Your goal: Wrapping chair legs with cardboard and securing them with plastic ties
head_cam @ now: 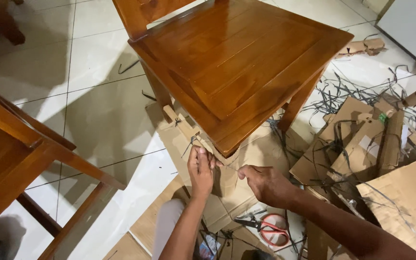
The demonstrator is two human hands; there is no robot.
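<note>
White floor tiles (102, 58) under warm indoor light; we kneel among cardboard scraps (362, 144) and cut black strapping (335, 91), mostly toward three o'clock.

Item: wooden chair (237, 58) at twelve o'clock, seat bare, its near front leg wrapped in a cardboard sleeve (227, 173). A taped cardboard strip (184, 126) runs off toward ten o'clock.

Item: our left hand (201, 168), fingers closed, pressing on the sleeve just under the seat corner.

Item: our right hand (266, 183), pinching what looks like a thin strap or cord (228, 166) stretched from the sleeve; we cannot tell its material.

Item: red-handled scissors (266, 225) at six o'clock, lying on flattened cardboard, near the right wrist.

Item: second wooden chair (20, 159) at nine o'clock.

Risks, as we judge them: a taut strap may snap back on the fingers; a hard pull may tip or drag the chair; loose strapping may snag a knee; the scissors lie within reach of a careless forearm.
</note>
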